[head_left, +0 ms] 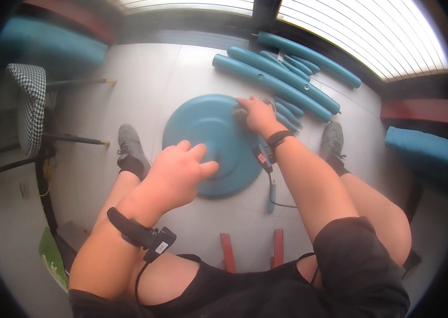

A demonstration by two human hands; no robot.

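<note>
A round blue disc (197, 114) with raised rings, like a stand base, lies on the floor between my feet. My left hand (179, 172) is over its near left part with the fingers curled in; their tips and anything in them are hidden. Over the disc's far right edge, my right hand (260, 114) is closed on a crumpled grey cloth-like thing (240, 115), its index finger stretched along the top. Several slim blue pieces (289, 114) lie just beyond that hand. Both wrists wear black straps with small boxes and cables.
Long blue tubes (271, 79) and shorter blue pieces (299, 64) lie by the window. A small blue stick-like piece (271, 199) is on the tiles (144, 74). A checked chair (30, 106) lies at left; blue cushions (420, 148) stand at both sides. Red legs (227, 252) show near me.
</note>
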